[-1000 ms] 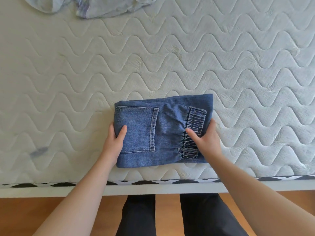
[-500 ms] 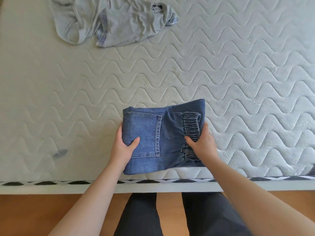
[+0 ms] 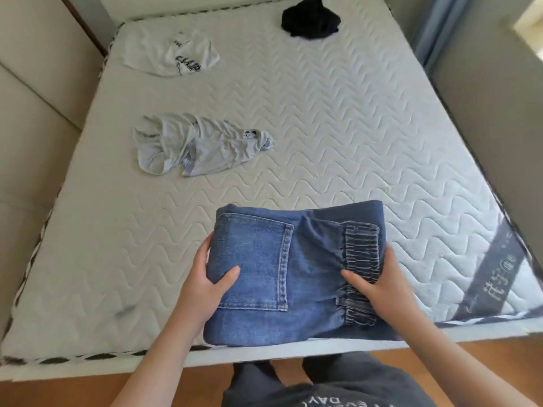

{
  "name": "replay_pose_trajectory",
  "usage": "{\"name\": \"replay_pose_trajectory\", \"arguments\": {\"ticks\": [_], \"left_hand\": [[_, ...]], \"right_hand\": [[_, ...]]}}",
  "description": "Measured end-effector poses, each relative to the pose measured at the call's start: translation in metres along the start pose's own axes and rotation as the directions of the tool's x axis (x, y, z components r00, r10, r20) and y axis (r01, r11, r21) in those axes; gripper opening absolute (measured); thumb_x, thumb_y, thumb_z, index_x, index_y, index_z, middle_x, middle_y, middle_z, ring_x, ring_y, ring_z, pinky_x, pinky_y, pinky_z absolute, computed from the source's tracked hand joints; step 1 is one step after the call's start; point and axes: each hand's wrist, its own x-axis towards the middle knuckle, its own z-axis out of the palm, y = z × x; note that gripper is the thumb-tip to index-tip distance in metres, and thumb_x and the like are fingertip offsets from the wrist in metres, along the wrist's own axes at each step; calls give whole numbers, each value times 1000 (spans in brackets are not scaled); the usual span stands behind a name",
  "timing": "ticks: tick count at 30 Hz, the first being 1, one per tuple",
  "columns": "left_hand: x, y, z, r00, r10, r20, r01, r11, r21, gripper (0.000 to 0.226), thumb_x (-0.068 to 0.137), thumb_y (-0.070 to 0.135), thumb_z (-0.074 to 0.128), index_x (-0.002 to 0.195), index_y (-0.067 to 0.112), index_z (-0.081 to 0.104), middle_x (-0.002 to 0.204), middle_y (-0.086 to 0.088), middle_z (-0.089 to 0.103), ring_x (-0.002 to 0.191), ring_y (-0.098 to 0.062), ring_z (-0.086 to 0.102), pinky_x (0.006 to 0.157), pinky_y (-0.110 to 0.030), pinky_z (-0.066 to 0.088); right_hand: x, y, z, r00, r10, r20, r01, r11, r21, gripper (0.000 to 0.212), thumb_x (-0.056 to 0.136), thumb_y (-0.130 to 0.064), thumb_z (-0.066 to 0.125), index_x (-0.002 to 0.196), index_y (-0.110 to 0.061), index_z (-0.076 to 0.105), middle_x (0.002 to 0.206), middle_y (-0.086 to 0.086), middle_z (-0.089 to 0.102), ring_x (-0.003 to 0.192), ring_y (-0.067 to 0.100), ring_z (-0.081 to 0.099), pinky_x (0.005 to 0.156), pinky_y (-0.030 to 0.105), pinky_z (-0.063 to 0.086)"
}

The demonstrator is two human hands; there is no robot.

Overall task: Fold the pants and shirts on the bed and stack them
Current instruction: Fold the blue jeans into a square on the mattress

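Observation:
A folded pair of blue jeans is held just above the near edge of the bed. My left hand grips its left side, thumb on the back pocket and fingers underneath. My right hand grips the right side, thumb across the elastic waistband. A crumpled light grey shirt lies on the mattress to the left. Further back lies a white shirt with dark lettering. A black garment sits bunched at the far edge.
The white quilted mattress fills most of the view. A padded beige headboard runs along its left side. A wall and blue curtain stand to the right. Wooden floor and my dark-trousered legs show below the bed edge.
Both hands have closed round the folded jeans and raised them off the mattress. The view has tilted up, bringing the far shirts and the black garment into sight.

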Motion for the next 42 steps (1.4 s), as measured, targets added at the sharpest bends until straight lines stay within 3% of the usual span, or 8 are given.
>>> {"name": "replay_pose_trajectory", "arguments": {"ticks": [9, 14, 19, 22, 25, 28, 31, 42], "left_hand": [[-45, 45, -1, 995, 92, 44, -91, 995, -38, 81, 65, 54, 80, 134, 61, 39, 111, 12, 72, 99, -14, 71, 88, -50, 56], [-65, 47, -30, 970, 152, 188, -137, 987, -87, 78, 67, 52, 79, 134, 59, 41, 123, 14, 67, 108, -12, 67, 95, -48, 53], [-91, 48, -41, 927, 197, 321, -172, 980, -103, 74, 68, 50, 77, 133, 58, 43, 124, 18, 65, 110, -10, 66, 94, -43, 52], [-107, 51, -28, 893, 202, 402, -167, 978, -121, 72, 69, 48, 78, 132, 59, 44, 126, 14, 65, 110, -11, 67, 92, -41, 53], [-124, 55, -3, 852, 209, 480, -171, 978, -122, 72, 69, 45, 78, 131, 57, 45, 126, 9, 66, 110, -15, 68, 91, -42, 55], [-143, 63, 30, 802, 220, 555, -200, 975, -97, 72, 72, 41, 78, 134, 55, 45, 126, 8, 66, 110, -16, 67, 94, -47, 54], [-165, 73, 71, 742, 221, 633, -233, 970, -66, 72, 72, 41, 77, 135, 54, 44, 126, 6, 67, 111, -19, 67, 96, -50, 52], [-301, 85, 294, 544, 190, 817, -345, 939, 11, 70, 74, 38, 76, 131, 61, 42, 105, -3, 75, 90, -24, 74, 81, -45, 59]], "right_hand": [[-65, -29, -52, 998, -42, -36, 42, 999, 22, 47, 77, -42, 79, 106, -48, 42, 98, -42, 59, 88, -17, 60, 64, 8, 45], [-131, -41, -39, 994, -46, -99, 53, 996, 70, 54, 82, -34, 77, 124, -41, 44, 105, -37, 62, 96, -13, 61, 78, 18, 46], [-205, -45, -34, 980, 34, -198, -4, 989, 148, 55, 81, -33, 78, 127, -39, 48, 108, -29, 67, 97, -8, 64, 81, 24, 49], [-245, -39, -43, 962, 75, -264, -34, 987, 157, 55, 80, -36, 78, 125, -44, 46, 105, -36, 65, 94, -12, 63, 74, 12, 46], [-282, -23, -58, 924, 115, -365, -48, 981, 187, 60, 81, -34, 78, 129, -43, 44, 105, -38, 63, 94, -16, 61, 70, 6, 45], [-320, 0, -74, 885, 152, -440, -52, 972, 230, 67, 80, -35, 79, 136, -40, 42, 112, -33, 63, 100, -13, 60, 82, 16, 45], [-358, 22, -97, 851, 184, -493, -55, 963, 265, 70, 78, -42, 78, 136, -45, 39, 116, -36, 60, 103, -13, 59, 82, 15, 42], [-502, 149, -230, 657, 323, -681, -118, 936, 331, 70, 82, -38, 76, 137, -55, 36, 120, -34, 61, 107, -12, 59, 90, 23, 43]]}}
